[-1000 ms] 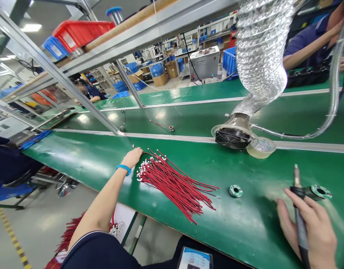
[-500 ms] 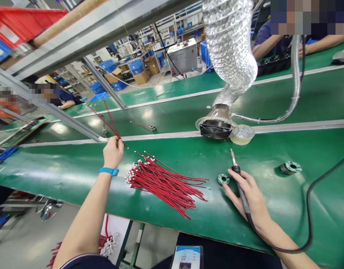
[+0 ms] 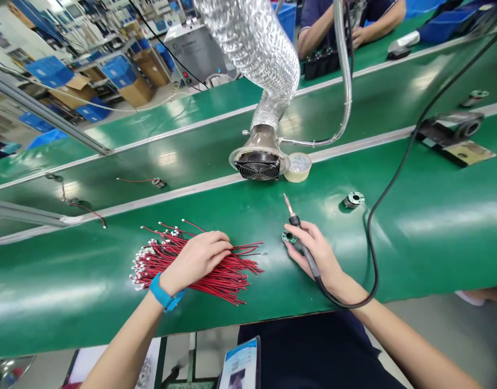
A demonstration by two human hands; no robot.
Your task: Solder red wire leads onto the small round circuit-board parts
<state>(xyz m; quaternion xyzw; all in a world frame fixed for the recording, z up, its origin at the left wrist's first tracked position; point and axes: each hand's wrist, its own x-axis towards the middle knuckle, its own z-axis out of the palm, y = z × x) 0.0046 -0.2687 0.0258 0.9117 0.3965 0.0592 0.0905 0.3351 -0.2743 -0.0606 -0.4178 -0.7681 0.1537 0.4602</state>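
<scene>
My left hand (image 3: 202, 256) rests over a heap of red wires (image 3: 228, 283) with white connectors on their left ends. Its fingers are bent together at the wires near the heap's right side; the exact grip is partly hidden. A soldering iron (image 3: 307, 256) lies in my right hand (image 3: 323, 262), tip pointing up and away. Right at the thumb and forefinger of that hand is a small ring-shaped part with a green circuit board (image 3: 288, 237). Another such part (image 3: 354, 200) stands on the green bench farther right.
A fume extractor fan (image 3: 257, 168) on a silver duct hangs ahead, beside a round tub (image 3: 299, 167). The iron's black cable (image 3: 372, 227) loops at right near a metal stand (image 3: 455, 138). Wired parts (image 3: 158, 182) lie beyond the rail. A co-worker (image 3: 321, 29) sits across.
My left hand has come back from the rail, leaving red wires there, and is now on the wire heap. The right hand still holds the soldering iron. The view has turned right.
</scene>
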